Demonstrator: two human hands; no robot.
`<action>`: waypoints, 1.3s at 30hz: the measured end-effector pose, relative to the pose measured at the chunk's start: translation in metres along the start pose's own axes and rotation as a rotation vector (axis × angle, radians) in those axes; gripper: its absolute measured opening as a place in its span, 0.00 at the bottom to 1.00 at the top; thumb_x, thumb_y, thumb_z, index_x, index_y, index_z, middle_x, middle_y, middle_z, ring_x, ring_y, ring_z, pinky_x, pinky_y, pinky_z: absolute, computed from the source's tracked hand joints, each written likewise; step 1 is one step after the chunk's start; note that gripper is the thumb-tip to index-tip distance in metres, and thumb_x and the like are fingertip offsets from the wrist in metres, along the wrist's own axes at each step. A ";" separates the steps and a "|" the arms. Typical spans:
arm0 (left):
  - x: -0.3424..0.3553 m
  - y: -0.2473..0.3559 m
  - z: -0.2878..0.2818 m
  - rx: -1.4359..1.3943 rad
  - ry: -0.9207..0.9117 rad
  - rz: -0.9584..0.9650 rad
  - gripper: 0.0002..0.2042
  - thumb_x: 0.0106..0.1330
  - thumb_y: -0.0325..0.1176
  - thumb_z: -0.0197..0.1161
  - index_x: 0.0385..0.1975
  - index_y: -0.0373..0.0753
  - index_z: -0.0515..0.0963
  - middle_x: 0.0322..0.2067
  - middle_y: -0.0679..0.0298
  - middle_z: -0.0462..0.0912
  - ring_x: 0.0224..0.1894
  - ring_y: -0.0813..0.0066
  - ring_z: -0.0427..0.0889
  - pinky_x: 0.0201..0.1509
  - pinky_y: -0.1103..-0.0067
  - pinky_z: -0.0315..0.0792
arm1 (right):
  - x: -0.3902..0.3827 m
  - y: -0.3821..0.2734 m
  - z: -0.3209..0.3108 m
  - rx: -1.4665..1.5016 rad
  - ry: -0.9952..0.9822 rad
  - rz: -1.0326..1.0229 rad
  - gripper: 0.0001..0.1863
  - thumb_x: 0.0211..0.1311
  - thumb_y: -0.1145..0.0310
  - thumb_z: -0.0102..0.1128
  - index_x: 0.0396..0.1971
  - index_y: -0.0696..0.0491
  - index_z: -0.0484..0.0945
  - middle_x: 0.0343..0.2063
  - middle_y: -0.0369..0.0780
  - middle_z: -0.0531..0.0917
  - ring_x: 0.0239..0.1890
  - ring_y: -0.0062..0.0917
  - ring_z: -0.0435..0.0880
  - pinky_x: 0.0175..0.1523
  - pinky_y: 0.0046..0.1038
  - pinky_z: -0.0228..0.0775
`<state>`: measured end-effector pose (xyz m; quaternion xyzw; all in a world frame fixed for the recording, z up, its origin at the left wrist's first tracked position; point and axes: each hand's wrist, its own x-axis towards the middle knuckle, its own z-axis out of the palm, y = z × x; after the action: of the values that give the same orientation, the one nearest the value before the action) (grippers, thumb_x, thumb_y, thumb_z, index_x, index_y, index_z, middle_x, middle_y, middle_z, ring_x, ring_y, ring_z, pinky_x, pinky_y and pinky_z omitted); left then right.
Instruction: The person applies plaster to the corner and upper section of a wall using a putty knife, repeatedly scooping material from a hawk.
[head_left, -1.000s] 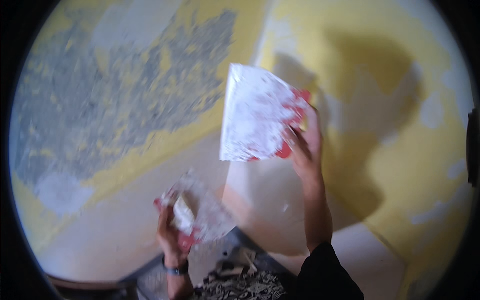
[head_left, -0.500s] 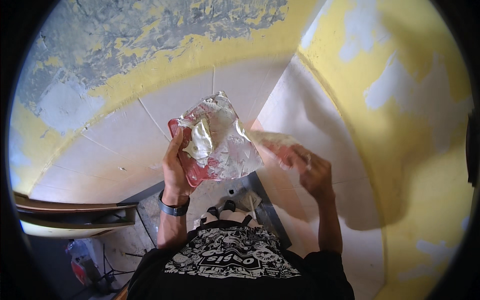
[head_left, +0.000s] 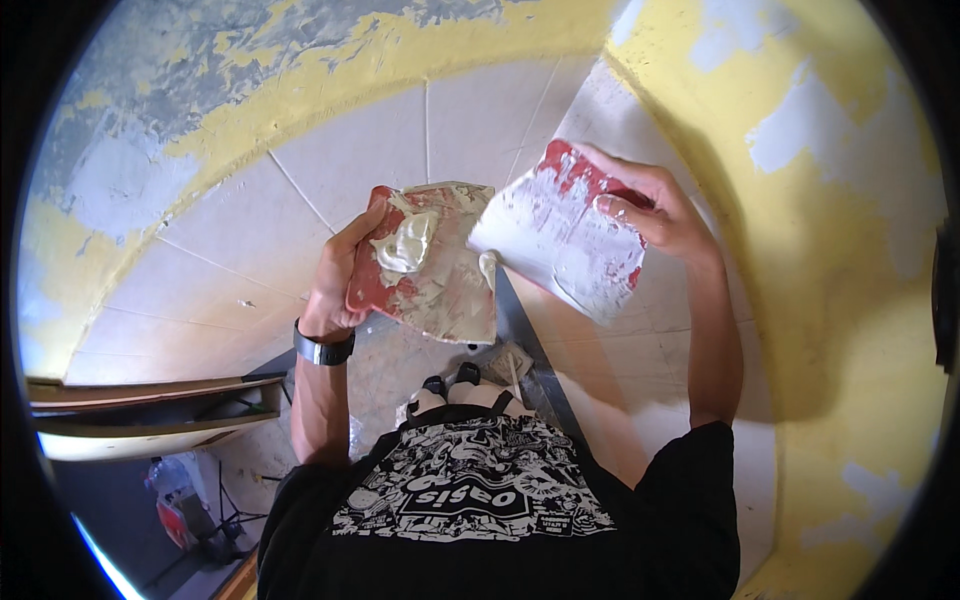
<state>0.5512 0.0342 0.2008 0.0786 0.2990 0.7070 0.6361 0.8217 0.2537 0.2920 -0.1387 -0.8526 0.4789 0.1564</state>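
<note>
My left hand (head_left: 345, 265) grips a red plastering spreader (head_left: 450, 300) by its edge, thumb on the upper face. A thick dollop of white filler (head_left: 405, 243) sits on that spreader, and more is smeared thinly over it. On the right, my right hand (head_left: 660, 210) is closed on a second red spreader (head_left: 575, 230), its broad face turned up and coated with white filler. The two blades almost meet in the middle, where a small lump of filler (head_left: 487, 268) hangs at the edge of the left one. Several fingers are hidden behind the spreaders.
Ahead, a yellow wall with grey scraped patches (head_left: 240, 60) rises above pale tiles (head_left: 350, 140). A yellow wall (head_left: 820, 250) with white filler patches stands at the right. Wooden boards (head_left: 160, 415) jut in at left, above a plastic bottle (head_left: 165, 475) and a dark stand (head_left: 230, 515).
My right hand has moved up and turned its spreader so the coated face shows. The left spreader has tilted slightly, and my left hand has shifted a little left.
</note>
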 end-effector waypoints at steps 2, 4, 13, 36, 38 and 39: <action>0.007 -0.003 -0.011 0.002 -0.027 -0.052 0.20 0.77 0.41 0.45 0.57 0.30 0.70 0.51 0.53 0.81 0.48 0.64 0.84 0.53 0.69 0.80 | 0.000 0.015 0.008 0.129 -0.144 0.125 0.32 0.64 0.79 0.58 0.69 0.51 0.66 0.54 0.38 0.82 0.49 0.15 0.78 0.55 0.21 0.71; 0.015 -0.009 -0.016 0.016 -0.021 -0.099 0.21 0.78 0.41 0.44 0.59 0.31 0.68 0.53 0.52 0.79 0.51 0.62 0.82 0.54 0.67 0.80 | -0.003 0.026 0.022 0.130 -0.167 0.225 0.32 0.62 0.79 0.59 0.68 0.53 0.66 0.53 0.40 0.83 0.48 0.17 0.81 0.55 0.21 0.73; 0.012 -0.020 -0.009 0.036 0.111 0.081 0.15 0.74 0.39 0.49 0.54 0.39 0.69 0.47 0.58 0.80 0.44 0.66 0.84 0.36 0.66 0.85 | -0.037 0.064 0.063 1.003 0.172 0.185 0.31 0.66 0.63 0.62 0.62 0.67 0.67 0.62 0.45 0.75 0.60 0.27 0.77 0.62 0.28 0.72; -0.010 -0.035 -0.018 -0.070 0.002 0.243 0.20 0.76 0.46 0.46 0.56 0.38 0.70 0.52 0.61 0.79 0.52 0.65 0.79 0.56 0.67 0.74 | 0.188 -0.203 -0.157 -1.233 1.482 -0.420 0.35 0.55 0.83 0.57 0.65 0.60 0.59 0.30 0.55 0.84 0.29 0.44 0.86 0.35 0.40 0.77; -0.010 -0.036 -0.027 -0.062 0.020 0.266 0.21 0.75 0.47 0.47 0.57 0.38 0.71 0.53 0.61 0.78 0.54 0.64 0.79 0.58 0.66 0.73 | 0.213 -0.211 -0.148 -1.237 1.411 -0.237 0.36 0.53 0.83 0.58 0.65 0.62 0.59 0.21 0.51 0.83 0.24 0.44 0.84 0.30 0.41 0.76; -0.010 -0.036 -0.030 -0.058 0.037 0.285 0.21 0.74 0.48 0.48 0.57 0.39 0.71 0.54 0.61 0.78 0.55 0.64 0.78 0.59 0.64 0.72 | 0.222 -0.216 -0.144 -1.210 1.328 -0.225 0.39 0.56 0.84 0.54 0.70 0.64 0.53 0.24 0.54 0.83 0.26 0.46 0.85 0.31 0.40 0.77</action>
<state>0.5690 0.0154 0.1607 0.0889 0.2759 0.7999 0.5254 0.6576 0.3426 0.5790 -0.3608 -0.7016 -0.2479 0.5622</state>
